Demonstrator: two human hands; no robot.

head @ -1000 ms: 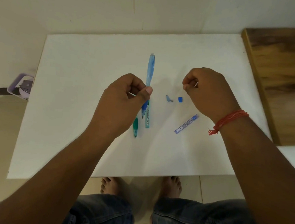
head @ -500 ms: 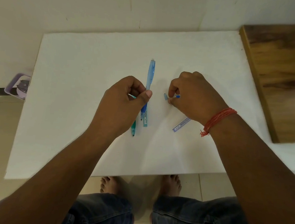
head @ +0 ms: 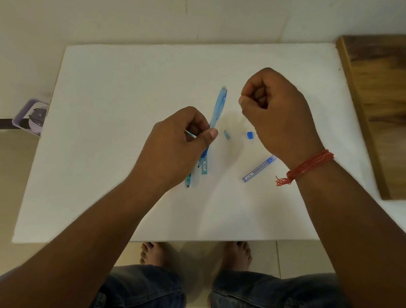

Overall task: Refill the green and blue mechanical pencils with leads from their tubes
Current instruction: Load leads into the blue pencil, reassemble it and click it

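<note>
My left hand is shut on the green mechanical pencil; its tip pokes out below the hand and its top end shows between thumb and fingers. The blue mechanical pencil lies on the white table, partly under my left thumb. A teal lead tube lies beside its lower end. My right hand hovers above the table with fingertips pinched together; I see nothing in the pinch. A pale blue cap and a small blue cap sit between my hands. The blue lead tube lies under my right wrist.
A wooden surface adjoins the table's right edge. A purple tray stands on the floor beyond the left edge. My knees and bare feet show below the table's near edge.
My right hand dipped to the caps half a second ago and has lifted back up, pinched shut. Both caps still lie on the table. My left hand has kept its hold on the green pencil.
</note>
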